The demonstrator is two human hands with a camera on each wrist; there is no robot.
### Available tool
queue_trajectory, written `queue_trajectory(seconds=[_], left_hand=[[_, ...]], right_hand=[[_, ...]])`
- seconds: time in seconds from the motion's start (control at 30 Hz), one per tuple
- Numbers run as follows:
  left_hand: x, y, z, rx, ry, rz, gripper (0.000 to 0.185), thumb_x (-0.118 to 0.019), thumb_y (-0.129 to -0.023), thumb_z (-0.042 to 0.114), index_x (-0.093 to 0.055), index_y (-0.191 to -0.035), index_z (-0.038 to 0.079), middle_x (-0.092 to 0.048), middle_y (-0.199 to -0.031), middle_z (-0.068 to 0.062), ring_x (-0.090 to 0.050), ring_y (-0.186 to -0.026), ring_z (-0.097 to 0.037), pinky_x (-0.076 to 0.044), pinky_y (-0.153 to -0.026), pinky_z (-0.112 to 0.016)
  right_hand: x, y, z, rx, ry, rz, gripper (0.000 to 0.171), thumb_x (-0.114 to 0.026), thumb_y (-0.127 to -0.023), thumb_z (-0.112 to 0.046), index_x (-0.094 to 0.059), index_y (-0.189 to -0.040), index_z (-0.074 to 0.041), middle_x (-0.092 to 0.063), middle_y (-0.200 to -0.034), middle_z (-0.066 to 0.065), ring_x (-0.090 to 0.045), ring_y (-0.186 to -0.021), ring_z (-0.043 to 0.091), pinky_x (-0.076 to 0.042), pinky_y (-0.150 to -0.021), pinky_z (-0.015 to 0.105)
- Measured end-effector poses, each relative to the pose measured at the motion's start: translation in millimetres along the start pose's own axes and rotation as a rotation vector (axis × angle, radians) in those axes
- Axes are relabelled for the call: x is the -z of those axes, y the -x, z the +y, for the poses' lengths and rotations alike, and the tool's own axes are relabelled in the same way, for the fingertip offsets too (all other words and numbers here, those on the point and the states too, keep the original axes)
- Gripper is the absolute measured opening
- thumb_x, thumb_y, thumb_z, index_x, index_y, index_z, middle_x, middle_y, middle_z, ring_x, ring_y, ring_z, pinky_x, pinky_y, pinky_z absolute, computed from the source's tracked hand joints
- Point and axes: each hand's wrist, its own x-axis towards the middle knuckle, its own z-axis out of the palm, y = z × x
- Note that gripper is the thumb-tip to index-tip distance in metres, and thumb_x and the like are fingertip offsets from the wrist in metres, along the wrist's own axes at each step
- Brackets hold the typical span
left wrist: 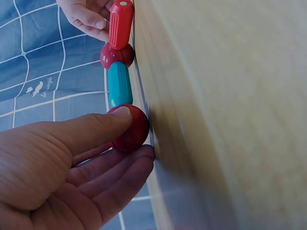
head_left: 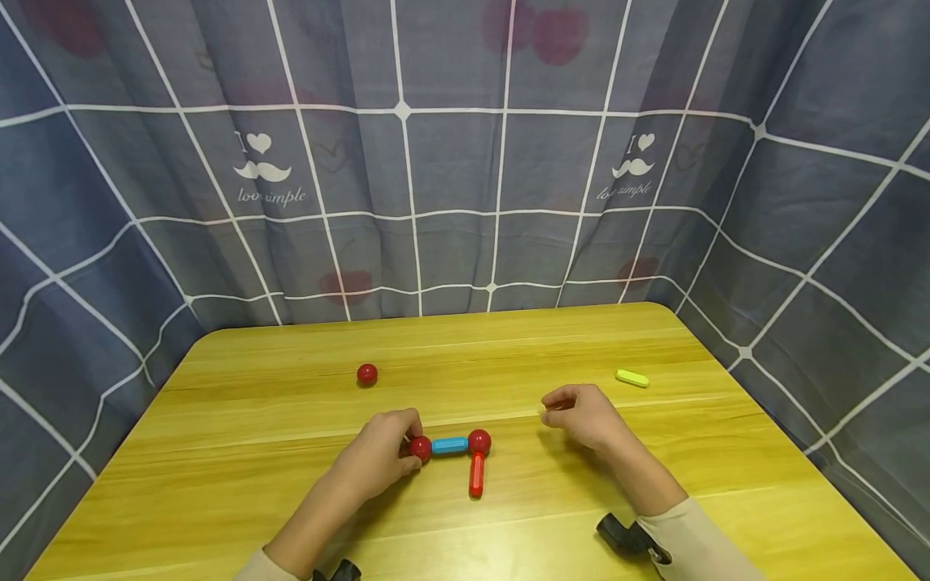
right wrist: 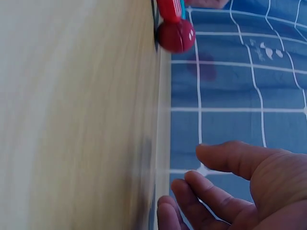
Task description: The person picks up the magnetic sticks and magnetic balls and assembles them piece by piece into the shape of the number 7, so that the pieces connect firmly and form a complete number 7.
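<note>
the toy piece sits near the front-middle of the wooden table [head_left: 291, 484]: a red ball [head_left: 420, 449] on the left end, a blue rod [head_left: 450, 445] joined to it, then a 2nd red ball [head_left: 479, 441] on the right end w/ a red rod [head_left: 476, 474] running from it toward the person. all 4 parts touch in a chain, making an l shape.

left hand [head_left: 381, 452] grips the left-end red ball; in the left wrist view the thumb [left wrist: 103, 125] lies over the ball's top and curled fingers [left wrist: 120, 177] cup it from below, w/ the ball against the table surface.

right hand [head_left: 581, 415] is a bit right of the piece, apart from it, fingers loosely curled and holding nothing; right wrist view shows bent fingers [right wrist: 211, 189] close to the table, not on any part.

further out: a loose red ball [head_left: 366, 374] behind the left hand, well apart, and a yellow-green rod [head_left: 632, 378] toward the table's right edge, beyond the right hand. a grey-blue checked cloth [head_left: 465, 161] w/ white lines hangs behind and round the table.
</note>
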Motion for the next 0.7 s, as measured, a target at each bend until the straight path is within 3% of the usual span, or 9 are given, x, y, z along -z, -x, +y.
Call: queue_trajectory(seconds=[0.13,0.33,0.7], left_hand=[[-0.1,0.0,0.3,-0.002,-0.002,0.001,0.029,-0.082,-0.075,0.001,-0.058,-0.087,0.010,-0.056,-0.080,0.003,-0.054,-0.075,-0.014,-0.047,-0.065,-0.029],[-0.9,-0.2,0.1,0.001,-0.006,-0.001,0.029,-0.082,-0.075,0.001,-0.058,-0.087,0.010,-0.056,-0.080,0.003,-0.053,-0.074,-0.013,-0.047,-0.064,-0.028],[-0.3,0.0,0.1,-0.003,-0.012,0.001,0.029,-0.083,-0.075,0.002,-0.058,-0.088,0.010,-0.056,-0.079,0.003,-0.053,-0.074,-0.014,-0.047,-0.064,-0.028]], right_hand=[[9.8,-4.3,5.9,0.024,0.051,0.040,0.031,-0.076,-0.082,-0.009,-0.069,-0.111,-0.002,-0.068,-0.103,0.008,-0.062,-0.096,0.025,-0.051,-0.076,0.036],[21.3,-10.2,14.2,0.071,0.213,0.096,0.034,-0.077,-0.081,-0.015,-0.070,-0.114,-0.007,-0.069,-0.104,0.006,-0.062,-0.096,0.023,-0.049,-0.074,0.035],[39.3,-15.5,27.7,0.090,0.330,0.148,0.041,-0.072,-0.085,-0.016,-0.064,-0.123,-0.003,-0.061,-0.124,0.017,-0.055,-0.115,0.039,-0.045,-0.090,0.052]])
